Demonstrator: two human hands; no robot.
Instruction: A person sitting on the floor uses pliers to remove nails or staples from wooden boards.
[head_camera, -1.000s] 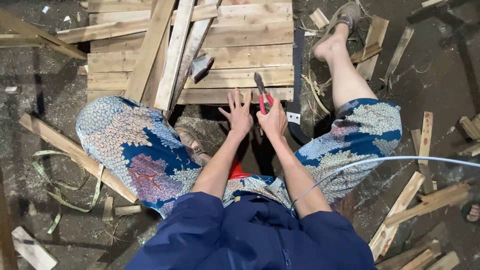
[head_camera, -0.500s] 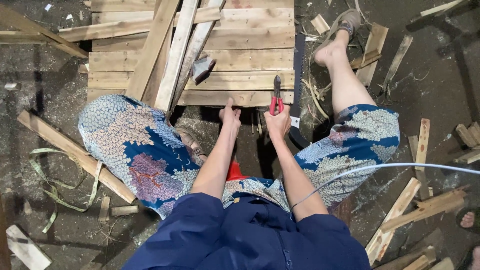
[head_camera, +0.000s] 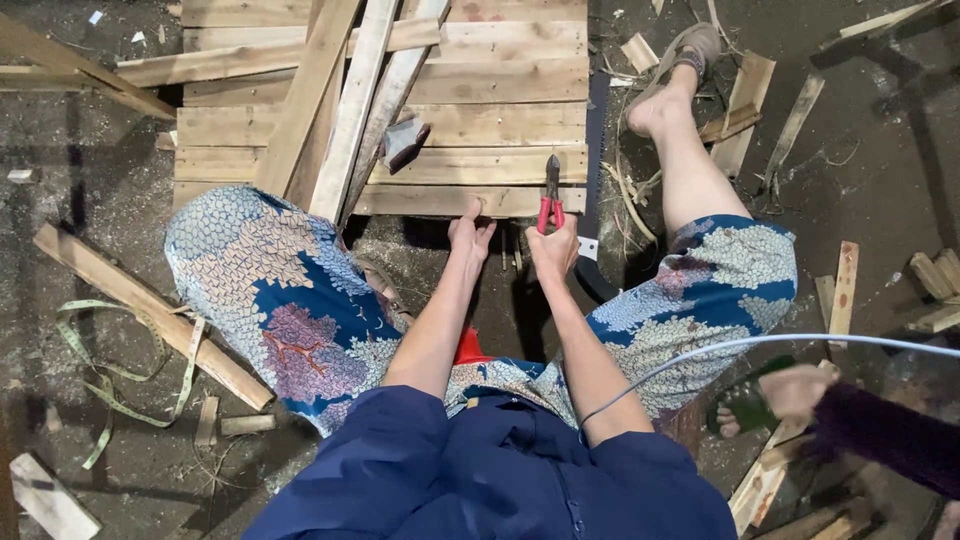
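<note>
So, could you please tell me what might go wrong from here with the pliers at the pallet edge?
1. The left hand rests on the pallet's front board right beside the red-handled pliers in the right hand; a slip could pinch or jab its fingers.
2. The handsaw lies against the bare right leg, so a jerk might scrape it.
3. Another person's foot stands close behind amid loose offcuts.

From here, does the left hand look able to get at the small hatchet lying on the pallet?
Probably yes: the left hand rests at the pallet edge, the hatchet lies just beyond, and nothing lies between them.
</note>
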